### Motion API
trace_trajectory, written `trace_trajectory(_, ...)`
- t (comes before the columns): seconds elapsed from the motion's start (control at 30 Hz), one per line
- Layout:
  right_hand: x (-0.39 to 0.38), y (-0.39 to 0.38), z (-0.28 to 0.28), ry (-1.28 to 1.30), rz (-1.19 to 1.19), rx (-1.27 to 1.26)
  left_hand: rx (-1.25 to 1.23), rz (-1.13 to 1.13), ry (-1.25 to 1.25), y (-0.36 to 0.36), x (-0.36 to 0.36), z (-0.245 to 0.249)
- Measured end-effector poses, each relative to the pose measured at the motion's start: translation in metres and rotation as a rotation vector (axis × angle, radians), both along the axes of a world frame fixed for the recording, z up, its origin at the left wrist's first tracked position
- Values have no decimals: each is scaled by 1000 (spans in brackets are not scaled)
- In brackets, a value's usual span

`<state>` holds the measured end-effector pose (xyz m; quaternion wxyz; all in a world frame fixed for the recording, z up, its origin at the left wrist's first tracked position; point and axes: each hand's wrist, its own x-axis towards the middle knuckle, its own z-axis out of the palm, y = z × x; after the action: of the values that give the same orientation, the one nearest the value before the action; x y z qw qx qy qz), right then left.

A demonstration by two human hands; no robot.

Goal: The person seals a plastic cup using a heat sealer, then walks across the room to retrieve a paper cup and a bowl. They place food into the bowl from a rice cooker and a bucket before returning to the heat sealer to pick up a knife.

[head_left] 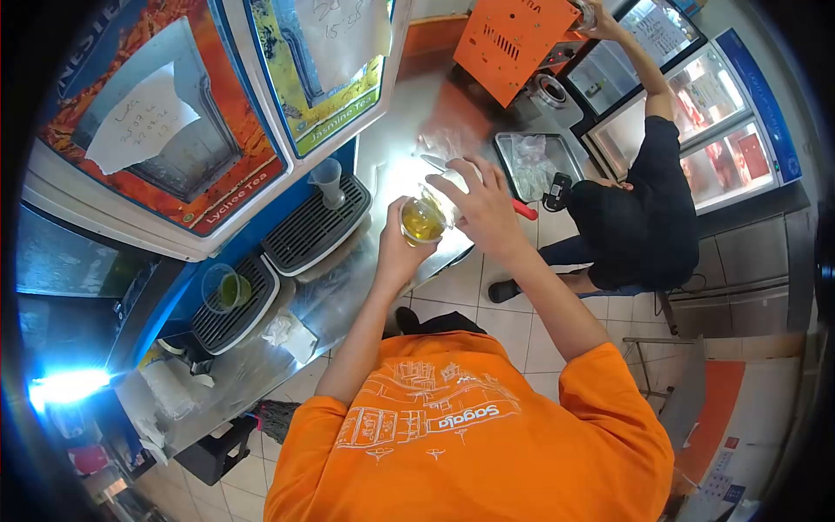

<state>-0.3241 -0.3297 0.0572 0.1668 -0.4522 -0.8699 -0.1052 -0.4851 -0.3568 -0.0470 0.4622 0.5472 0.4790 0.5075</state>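
My left hand (402,250) is wrapped around a clear plastic cup (424,221) of yellow-green liquid above the steel counter's edge. At the cup's right side hovers my right hand (483,204), fingers spread and curved, with fingertips close to the rim. Glare whitens the space between those fingers and the cup. Behind the right hand, a red handle (524,210) sticks out to the right, and a metal blade-like tip (432,162) shows on the left.
Drink dispensers (200,130) stand at left, with a drip tray (317,228) holding a clear cup (329,183). Another cup with green liquid (231,290) sits on the nearer tray. A metal tray (570,157) holds plastic bags. A co-worker (639,226) reaches toward an orange machine (513,43).
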Motion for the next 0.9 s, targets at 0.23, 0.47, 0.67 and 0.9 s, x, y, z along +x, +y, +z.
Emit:
trace_trajectory(0.23,3,-5,12,84,-24,21,29,-27,46,2,-4,17)
trace_trajectory(0.47,24,-1,-9,464,-79,-122,118,-20,87,15,-1,8)
trace_trajectory(0.67,53,0,-79,1119,-173,-506,68,-2,160,37,11,-9)
trace_trajectory(0.9,105,-11,-184,1032,-490,-507,6,-110,286,102,80,1)
